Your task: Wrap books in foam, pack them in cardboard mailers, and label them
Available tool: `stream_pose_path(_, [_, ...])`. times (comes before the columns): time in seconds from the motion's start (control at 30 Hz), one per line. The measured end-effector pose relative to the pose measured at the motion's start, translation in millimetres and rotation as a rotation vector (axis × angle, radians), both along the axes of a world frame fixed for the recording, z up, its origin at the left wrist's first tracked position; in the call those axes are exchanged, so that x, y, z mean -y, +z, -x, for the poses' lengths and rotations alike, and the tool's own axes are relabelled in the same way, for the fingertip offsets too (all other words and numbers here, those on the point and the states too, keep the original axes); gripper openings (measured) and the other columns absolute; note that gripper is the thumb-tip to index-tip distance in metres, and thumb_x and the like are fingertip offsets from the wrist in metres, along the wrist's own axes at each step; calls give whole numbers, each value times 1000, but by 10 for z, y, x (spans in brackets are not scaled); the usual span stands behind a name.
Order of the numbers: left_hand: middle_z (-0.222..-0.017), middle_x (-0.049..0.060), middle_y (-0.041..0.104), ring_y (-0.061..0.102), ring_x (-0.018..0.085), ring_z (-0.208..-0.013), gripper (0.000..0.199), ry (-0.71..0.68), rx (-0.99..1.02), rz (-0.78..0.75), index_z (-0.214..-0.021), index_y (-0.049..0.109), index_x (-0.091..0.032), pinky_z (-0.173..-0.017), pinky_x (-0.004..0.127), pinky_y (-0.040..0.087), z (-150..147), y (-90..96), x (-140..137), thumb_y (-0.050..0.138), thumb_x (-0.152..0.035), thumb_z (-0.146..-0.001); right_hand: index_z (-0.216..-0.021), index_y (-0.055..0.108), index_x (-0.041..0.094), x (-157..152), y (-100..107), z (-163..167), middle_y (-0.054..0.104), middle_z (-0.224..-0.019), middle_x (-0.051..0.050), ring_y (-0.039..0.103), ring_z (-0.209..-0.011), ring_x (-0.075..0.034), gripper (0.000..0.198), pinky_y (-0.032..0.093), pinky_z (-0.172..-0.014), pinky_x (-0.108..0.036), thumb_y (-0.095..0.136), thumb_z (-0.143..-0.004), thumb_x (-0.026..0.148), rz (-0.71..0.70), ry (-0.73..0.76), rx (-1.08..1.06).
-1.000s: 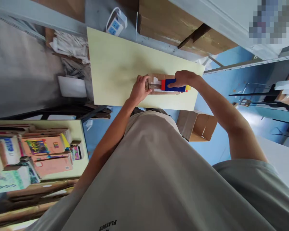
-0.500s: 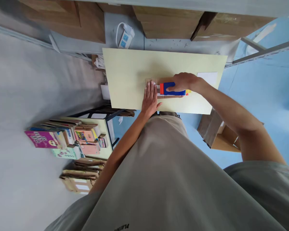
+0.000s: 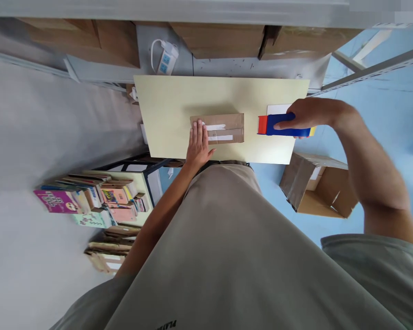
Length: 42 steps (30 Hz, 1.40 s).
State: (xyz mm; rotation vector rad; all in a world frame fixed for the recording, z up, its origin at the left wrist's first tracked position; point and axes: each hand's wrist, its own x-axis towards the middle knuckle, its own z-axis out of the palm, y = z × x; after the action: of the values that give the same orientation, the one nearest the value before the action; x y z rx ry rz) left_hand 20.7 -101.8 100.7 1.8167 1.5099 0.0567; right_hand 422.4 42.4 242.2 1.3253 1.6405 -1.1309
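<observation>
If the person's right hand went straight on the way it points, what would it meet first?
Likely the cardboard box under the left hand, met first by the blue-and-red tool the right hand holds. Height is hard to judge; it might pass above.

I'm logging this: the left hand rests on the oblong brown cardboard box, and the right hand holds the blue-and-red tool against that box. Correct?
Not quite: in the head view, the tool is apart from the box, beyond its right end. The right hand holds it; the left hand rests on the box.
</observation>
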Motion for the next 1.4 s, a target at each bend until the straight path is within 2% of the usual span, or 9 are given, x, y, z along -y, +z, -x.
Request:
stream_pose_path(0.17, [-201, 33, 18, 4, 54, -191, 119, 4, -22, 27, -189, 29, -5, -153, 80, 9, -38, 66, -28, 64, -83, -107, -111, 89, 16, 132, -338, 130, 81, -86, -19, 81, -90, -37, 60, 62, -87, -53, 73, -111, 74, -120, -6, 73])
stream_pose_path(0.4, [-200, 35, 18, 5, 54, -191, 122, -14, -38, -2, -188, 31, -1, -154, 80, 7, 17, -36, -10, 66, -84, -105, -118, 85, 12, 408, -840, 529, 82, -99, -22, 81, -106, -42, 69, 60, -92, -48, 73, -106, 79, -330, -45, 63])
stream_pose_path(0.77, [-199, 37, 19, 5, 54, -191, 123, -44, -36, -41, -190, 28, -4, -153, 81, 8, 46, -39, -9, 76, -78, -103, -129, 86, 17, 912, -879, 1079, 88, -110, -28, 81, -100, -41, 43, 55, -80, -49, 60, -115, 47, -395, -221, 112])
stream_pose_path(0.93, [-198, 43, 14, 5, 56, -190, 125, -38, 31, -57, -190, 21, -2, -151, 83, 14, -1, -42, 5, 84, -65, -103, -141, 80, 13, 1144, -521, 979, 87, -128, -34, 85, -119, -46, 50, 59, -86, -47, 51, -121, 49, -404, -396, 166])
stream_pose_path(1.03, [-200, 37, 16, 15, 48, -191, 115, -93, 184, -99, -195, 10, -12, -153, 71, 26, -255, 108, -81, 77, -51, -111, -144, 75, 12, 1175, -158, 929, 86, -132, -35, 85, -126, -49, 55, 61, -93, -49, 50, -123, 56, -431, -497, 168])
stream_pose_path(1.13, [-203, 26, 21, 23, 40, -191, 110, -230, 392, -316, -198, -2, -27, -154, 64, 35, -662, 452, -294, 70, -43, -116, -148, 70, 15, 1095, 219, 977, 87, -131, -31, 85, -127, -49, 54, 61, -94, -48, 48, -124, 59, -553, -567, 128])
stream_pose_path(1.2, [-198, 23, 35, 35, 39, -187, 106, -286, 488, -476, -198, 0, -33, -151, 65, 42, -926, 755, -489, 68, -36, -116, -151, 66, 18, 980, 457, 1043, 87, -131, -28, 86, -124, -48, 51, 62, -93, -48, 49, -123, 56, -672, -588, 97])
stream_pose_path(1.3, [-188, 22, 48, 48, 40, -181, 96, -279, 539, -633, -197, 12, -38, -147, 69, 49, -1202, 1190, -830, 62, -27, -117, -158, 60, 16, 722, 788, 1137, 87, -128, -27, 85, -117, -48, 51, 62, -93, -50, 50, -120, 48, -850, -589, 66])
stream_pose_path(1.4, [-190, 21, 44, 42, 40, -184, 91, -224, 550, -690, -196, 18, -39, -149, 73, 46, -1349, 1476, -1219, 61, -26, -117, -162, 57, 14, 372, 1054, 1194, 86, -122, -27, 82, -114, -48, 53, 63, -94, -54, 47, -117, 41, -1018, -536, 29])
